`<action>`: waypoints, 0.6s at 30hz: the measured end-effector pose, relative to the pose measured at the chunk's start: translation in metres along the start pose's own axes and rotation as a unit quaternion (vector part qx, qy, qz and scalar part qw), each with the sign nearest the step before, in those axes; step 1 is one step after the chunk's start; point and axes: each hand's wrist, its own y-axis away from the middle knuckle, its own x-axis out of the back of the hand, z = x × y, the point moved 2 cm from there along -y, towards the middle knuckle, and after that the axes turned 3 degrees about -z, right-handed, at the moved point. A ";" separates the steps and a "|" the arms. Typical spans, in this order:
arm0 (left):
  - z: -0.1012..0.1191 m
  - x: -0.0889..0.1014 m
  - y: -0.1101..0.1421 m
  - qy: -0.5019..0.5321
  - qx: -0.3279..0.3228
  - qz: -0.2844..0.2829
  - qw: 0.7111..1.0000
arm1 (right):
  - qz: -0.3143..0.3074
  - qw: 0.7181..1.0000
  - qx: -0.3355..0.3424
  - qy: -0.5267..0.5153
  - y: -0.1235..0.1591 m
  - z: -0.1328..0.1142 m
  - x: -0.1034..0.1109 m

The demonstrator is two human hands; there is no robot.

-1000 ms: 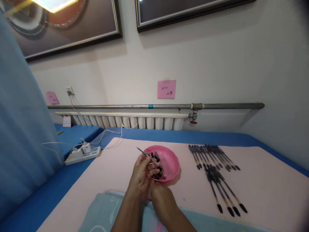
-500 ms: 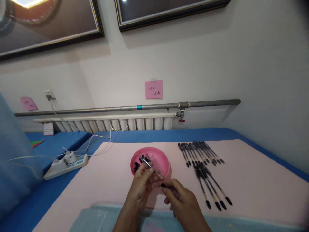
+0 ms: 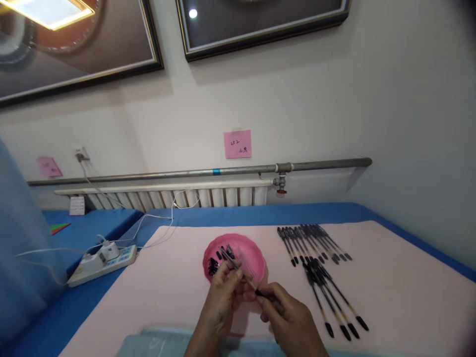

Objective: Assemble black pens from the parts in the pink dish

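My left hand point(image 3: 222, 297) pinches a thin clear pen barrel point(image 3: 238, 267) that points up and left over the pink dish point(image 3: 256, 255). My right hand point(image 3: 290, 317) is closed on a small black pen part point(image 3: 260, 293) at the barrel's near end. Small black caps and clear pen parts lie in the pink dish. Both hands are just in front of the dish, on the pink table mat point(image 3: 390, 297).
Two groups of finished black pens point(image 3: 320, 248) lie on the mat right of the dish. A white power strip point(image 3: 104, 258) with cables sits at the left on the blue cover. A radiator and a pipe run along the wall behind.
My right hand came out from under the left and now meets the near end of the barrel with the black part. The view shifted left.
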 end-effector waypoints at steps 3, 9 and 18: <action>-0.001 -0.001 0.000 -0.003 -0.001 -0.008 1.000 | 0.008 1.000 0.014 0.008 0.000 0.002 0.000; -0.003 -0.002 -0.001 0.001 0.003 -0.003 1.000 | 0.023 0.999 0.041 0.019 -0.002 0.004 0.001; -0.011 -0.004 -0.001 0.033 -0.005 -0.007 0.999 | 0.053 0.994 0.088 0.045 -0.002 0.008 0.004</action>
